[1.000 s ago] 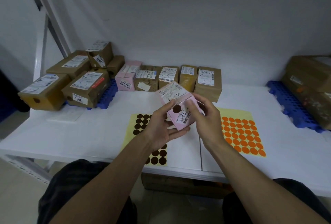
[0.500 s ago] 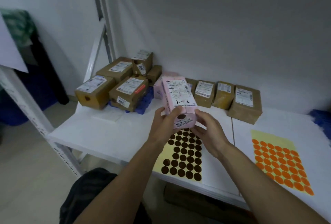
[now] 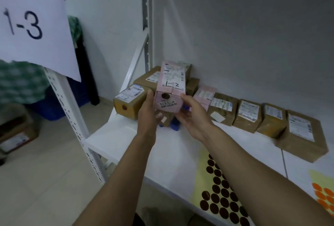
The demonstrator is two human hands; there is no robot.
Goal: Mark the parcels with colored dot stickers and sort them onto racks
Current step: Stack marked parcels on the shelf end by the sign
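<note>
A pink parcel (image 3: 170,88) is held up above the white shelf (image 3: 115,140), over the stack of brown boxes (image 3: 129,101) at the left. Its label reads "1-2", and a brown dot sticker (image 3: 165,96) sits on the end facing me. My left hand (image 3: 147,115) grips its left side and my right hand (image 3: 194,115) grips its right side and underside. A sheet of brown dot stickers (image 3: 219,194) lies on the shelf near my right forearm. An orange sticker sheet (image 3: 323,194) shows at the right edge.
A row of brown parcels (image 3: 271,117) and a second pink parcel (image 3: 205,95) line the back wall. A white rack post (image 3: 72,120) stands at the left, with a paper sign "1-3" (image 3: 34,25) hanging above. A cardboard box (image 3: 16,135) sits on the floor, left.
Both hands have carried the pink parcel left and away from me, from above the sticker sheets to above the brown box stack. My view has swung left; the "1-3" sign has come into sight.
</note>
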